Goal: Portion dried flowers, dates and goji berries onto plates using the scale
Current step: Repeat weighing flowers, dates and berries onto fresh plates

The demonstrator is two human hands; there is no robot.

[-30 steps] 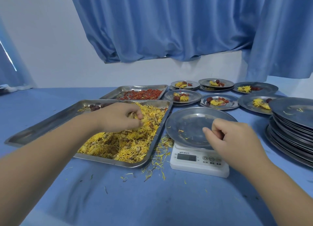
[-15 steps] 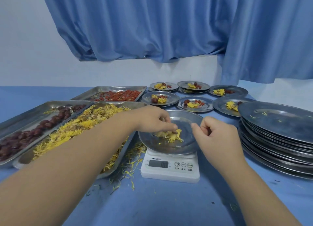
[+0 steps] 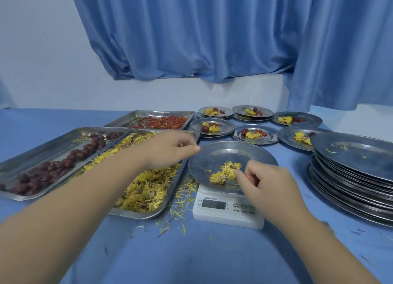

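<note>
Round steel plate [image 3: 231, 147] sits on small white digital scale [image 3: 225, 216], mid blue-clothed table [image 3: 191, 260]. Clump of yellow dried flowers [image 3: 226, 173] lies on the plate, toward its near side. Left hand [image 3: 170, 149] hovers over far right corner of long steel tray of loose yellow petals [image 3: 170, 196], fingers bunched, one yellow strand among them; firm grasp cannot be told. Right hand [image 3: 268, 183] is over plate's near right rim, fingers curled, thumb tip touching the clump; hold unclear. Stack of empty steel plates [image 3: 350, 177] stands at table's right edge.

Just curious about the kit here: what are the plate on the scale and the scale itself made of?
Plate: likely stainless steel, silvery-grey with soft, blurred reflections. Scale: apparently white plastic, matte and opaque, with rounded edges and a grey display.
</note>
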